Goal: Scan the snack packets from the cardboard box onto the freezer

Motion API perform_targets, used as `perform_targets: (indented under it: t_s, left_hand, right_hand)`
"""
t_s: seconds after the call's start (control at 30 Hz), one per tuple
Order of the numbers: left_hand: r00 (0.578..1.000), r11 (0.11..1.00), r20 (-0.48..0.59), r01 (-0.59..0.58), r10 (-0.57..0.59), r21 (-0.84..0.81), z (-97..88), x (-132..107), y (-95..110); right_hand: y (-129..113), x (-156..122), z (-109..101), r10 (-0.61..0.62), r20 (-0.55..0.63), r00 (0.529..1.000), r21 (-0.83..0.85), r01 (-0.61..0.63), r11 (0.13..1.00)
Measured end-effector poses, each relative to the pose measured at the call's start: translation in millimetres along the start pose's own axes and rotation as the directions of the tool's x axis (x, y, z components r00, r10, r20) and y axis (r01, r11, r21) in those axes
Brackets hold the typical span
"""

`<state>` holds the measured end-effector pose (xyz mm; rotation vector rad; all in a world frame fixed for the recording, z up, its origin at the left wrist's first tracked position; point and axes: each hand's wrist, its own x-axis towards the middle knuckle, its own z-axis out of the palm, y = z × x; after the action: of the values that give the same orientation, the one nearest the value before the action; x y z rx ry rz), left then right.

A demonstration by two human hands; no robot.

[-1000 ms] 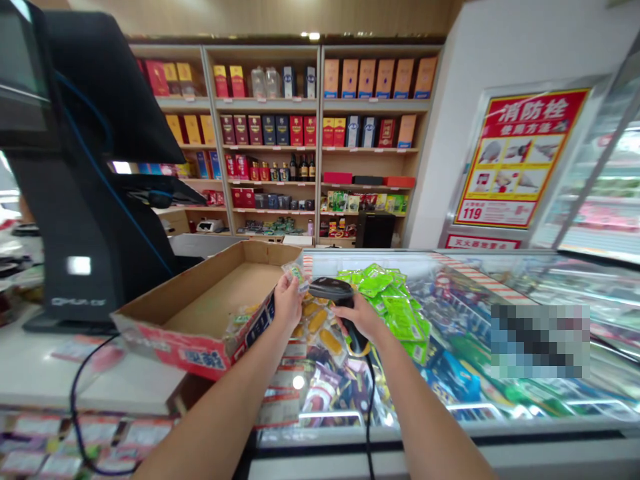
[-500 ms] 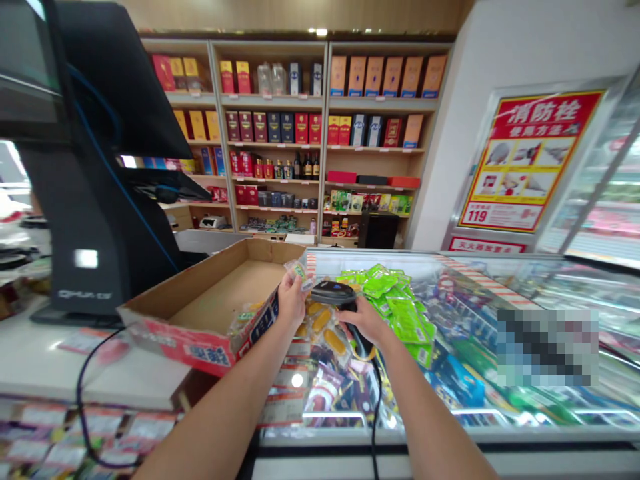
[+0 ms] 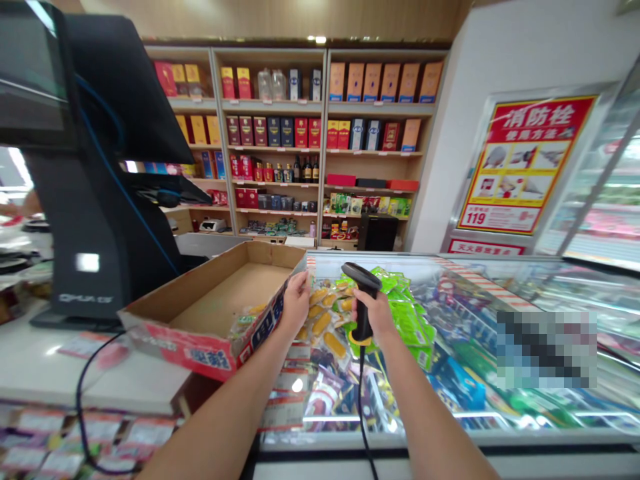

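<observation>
My right hand (image 3: 374, 313) is wrapped round the handle of a black barcode scanner (image 3: 364, 280), which stands nearly upright over the glass counter. My left hand (image 3: 297, 298) is closed beside the right wall of an open cardboard box (image 3: 197, 293); what its fingers hold is hidden. Between my hands lie several yellow snacks in clear wrappers (image 3: 323, 323). Bright green packets (image 3: 407, 323) are heaped just right of the scanner. Inside the box, a few wrapped snacks (image 3: 250, 313) rest near its front right corner.
A black checkout terminal (image 3: 100, 220) towers at the left. The scanner's cable (image 3: 361, 400) hangs over the front edge of the glass-topped freezer (image 3: 430, 437). Behind stand shelves of boxed bottles (image 3: 300, 131), and a red notice (image 3: 530, 163) is on the right wall.
The scanner has swung from lying forward over the snacks to upright. My left hand has turned and dropped slightly, and the clear packet seen in its fingers no longer shows plainly.
</observation>
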<state>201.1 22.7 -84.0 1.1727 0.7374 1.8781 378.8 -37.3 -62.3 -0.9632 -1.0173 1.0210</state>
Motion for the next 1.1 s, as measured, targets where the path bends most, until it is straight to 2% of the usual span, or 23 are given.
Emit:
perform_targets:
  t_s: [0.1,0.2,0.27,0.33,0.4,0.47,0.53,0.57,0.67,0.73,0.8,0.87,0.93,1.0,1.1]
  left_hand:
    - [0.987,0.961,0.047,-0.161,0.154,0.225,-0.1,-5,2]
    - [0.972,0.911,0.070,-0.233,0.223,0.340,6.1,-14,16]
    - [0.958,0.875,0.110,-0.288,0.266,0.389,11.0,-20,37]
    - [0.939,0.836,0.218,-0.338,0.267,0.431,12.4,-22,70]
    - [0.925,0.800,0.334,-0.337,0.182,0.496,7.4,-14,107]
    - [0.920,0.736,0.390,-0.295,0.046,0.609,-4.6,2,140]
    - [0.907,0.636,0.412,-0.268,-0.087,0.723,-22.5,25,160]
    - [0.893,0.592,0.420,-0.253,-0.161,0.765,-33.1,37,164]
    - [0.841,0.541,0.372,-0.115,-0.394,0.833,-69.5,61,151]
    - [0.831,0.549,0.296,0.013,-0.472,0.836,-94.8,66,131]
    - [0.855,0.559,0.253,0.050,-0.452,0.828,-116.8,65,108]
    - [0.883,0.549,0.251,0.009,-0.396,0.836,-132.0,62,89]
    - [0.903,0.536,0.254,-0.032,-0.346,0.844,-138.8,61,78]
    - [0.915,0.536,0.248,-0.043,-0.317,0.843,-138.6,63,76]
    - [0.886,0.458,0.222,-0.011,-0.408,0.889,-130.9,69,90]
  right_hand:
    - [-1,2,-2,0.006,-0.097,0.995,0.068,0.001,0.998]
    - [-3,1,-2,0.001,-0.121,0.993,0.112,0.013,0.994]
    - [-4,1,-1,0.004,-0.125,0.992,0.131,0.012,0.991]
    - [-5,1,0,0.009,-0.125,0.992,0.152,0.010,0.988]
    - [-5,2,0,0.009,-0.132,0.991,0.195,0.017,0.981]
    - [-4,4,-1,0.005,-0.161,0.987,0.252,0.037,0.967]
    - [-4,7,-4,-0.004,-0.208,0.978,0.299,0.067,0.952]
    - [-4,8,-5,-0.008,-0.227,0.974,0.314,0.081,0.946]
    - [-3,12,-9,-0.009,-0.247,0.969,0.339,0.095,0.936]
    - [-2,13,-10,-0.007,-0.247,0.969,0.339,0.093,0.936]
    - [-1,13,-10,-0.014,-0.248,0.969,0.335,0.099,0.937]
    - [0,12,-9,-0.027,-0.251,0.968,0.329,0.112,0.938]
    - [-1,12,-7,-0.030,-0.255,0.967,0.324,0.114,0.939]
    - [-1,11,-6,-0.024,-0.256,0.966,0.314,0.107,0.943]
    - [-2,9,-5,-0.022,-0.251,0.968,0.302,0.100,0.948]
